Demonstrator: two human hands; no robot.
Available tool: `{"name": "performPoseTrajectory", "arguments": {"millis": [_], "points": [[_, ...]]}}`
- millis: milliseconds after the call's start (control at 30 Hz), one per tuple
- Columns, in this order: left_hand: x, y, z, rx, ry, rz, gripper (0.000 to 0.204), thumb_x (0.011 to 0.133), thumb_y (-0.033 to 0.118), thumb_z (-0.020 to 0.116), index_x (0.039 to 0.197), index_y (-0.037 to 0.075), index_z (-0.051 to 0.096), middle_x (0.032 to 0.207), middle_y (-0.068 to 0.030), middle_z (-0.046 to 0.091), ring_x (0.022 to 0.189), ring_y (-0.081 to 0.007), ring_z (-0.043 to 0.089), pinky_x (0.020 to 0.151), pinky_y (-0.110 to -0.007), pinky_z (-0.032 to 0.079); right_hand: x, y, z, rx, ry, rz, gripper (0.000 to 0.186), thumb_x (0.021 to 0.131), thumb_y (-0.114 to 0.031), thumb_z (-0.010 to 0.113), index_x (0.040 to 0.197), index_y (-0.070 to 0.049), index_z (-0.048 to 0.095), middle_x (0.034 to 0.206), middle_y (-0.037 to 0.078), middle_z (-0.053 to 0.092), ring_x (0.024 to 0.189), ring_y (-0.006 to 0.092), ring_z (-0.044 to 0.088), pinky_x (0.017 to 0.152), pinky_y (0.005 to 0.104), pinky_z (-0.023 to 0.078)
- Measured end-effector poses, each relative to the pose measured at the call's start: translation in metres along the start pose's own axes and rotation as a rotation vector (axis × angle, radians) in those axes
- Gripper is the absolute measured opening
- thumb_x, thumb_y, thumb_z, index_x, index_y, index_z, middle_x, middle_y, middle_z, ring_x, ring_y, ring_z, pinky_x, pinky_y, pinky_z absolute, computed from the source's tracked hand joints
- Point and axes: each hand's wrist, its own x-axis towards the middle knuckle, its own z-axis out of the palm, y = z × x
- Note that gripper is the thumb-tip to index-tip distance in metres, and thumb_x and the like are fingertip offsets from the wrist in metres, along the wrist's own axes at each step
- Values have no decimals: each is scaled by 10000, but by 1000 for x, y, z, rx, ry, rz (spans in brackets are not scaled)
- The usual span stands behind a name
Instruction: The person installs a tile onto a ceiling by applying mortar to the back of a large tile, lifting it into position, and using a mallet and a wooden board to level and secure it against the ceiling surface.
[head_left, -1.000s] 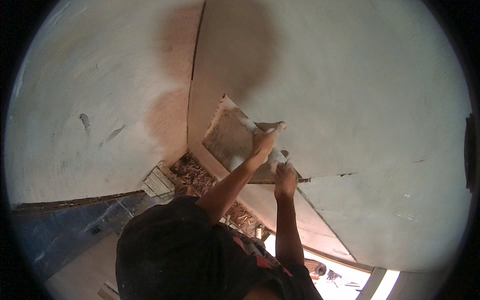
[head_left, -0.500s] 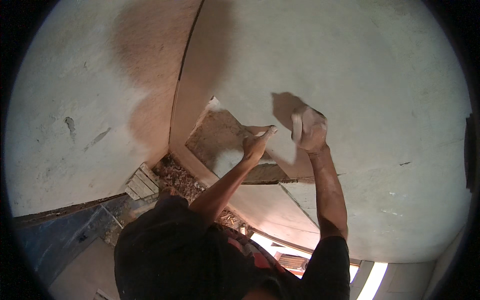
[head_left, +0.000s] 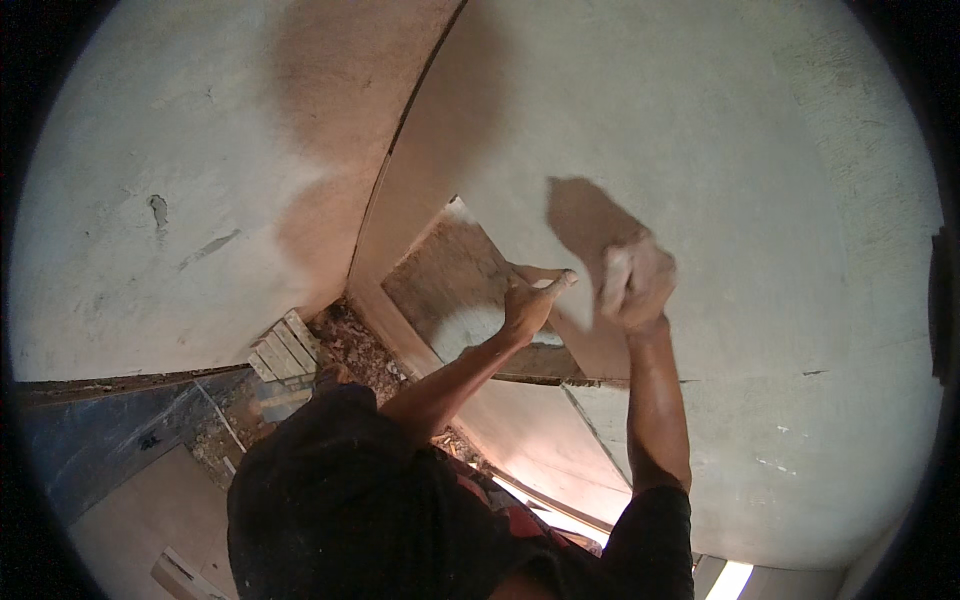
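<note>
My left hand (head_left: 530, 305) is at the pale wall (head_left: 720, 180), beside a rough brown rectangular patch (head_left: 450, 275). Its thumb is stretched out toward the right, apart from the palm. The other fingers are partly hidden, and I see no tool in this hand. To the right, my right hand (head_left: 638, 282) is closed in a fist in front of the wall, its skin coated with pale dust. Motion smears it a little, and whatever it may hold is hidden. An angular shadow falls on the wall just above the fist.
Another pale wall (head_left: 130, 250) meets this one at a dark corner joint. Below lie a stack of pale slats (head_left: 285, 350), reddish rubble (head_left: 355, 345) and a dark blue panel (head_left: 110, 430). A dark cap (head_left: 320, 500) fills the lower middle. Bright light enters low on the right.
The view has shifted, so the walls and patch sit farther right. My right hand appears slightly lower and to the right, still closed. The left hand keeps its place beside the patch.
</note>
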Motion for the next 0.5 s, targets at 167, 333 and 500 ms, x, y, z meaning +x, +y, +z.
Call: {"name": "performPoseTrajectory", "arguments": {"millis": [167,333,500], "points": [[4,-6,-1,41,-12,-13,588,843,552,817,1039,-2,782,1022,-107,757,952,-181,675,856,-364,521,0,-1,9,105,110,109,119,949,-117,624,853,-48,612,702,125,591,563,306,588,523,392,477],[16,-22,0,-73,-29,-83,612,839,576,816,995,-14,771,967,-104,734,915,-183,653,844,-356,518,14,-14,-2,177,207,93,134,871,-111,731,903,-53,614,779,125,621,611,308,612,537,398,503],[16,-16,-3,-81,-42,-116,681,853,587,801,1052,-60,722,1006,-102,695,899,-190,629,859,-354,519,-23,-45,-5,111,361,352,183,865,-76,747,985,-34,615,863,139,637,671,293,625,571,382,510]]}}
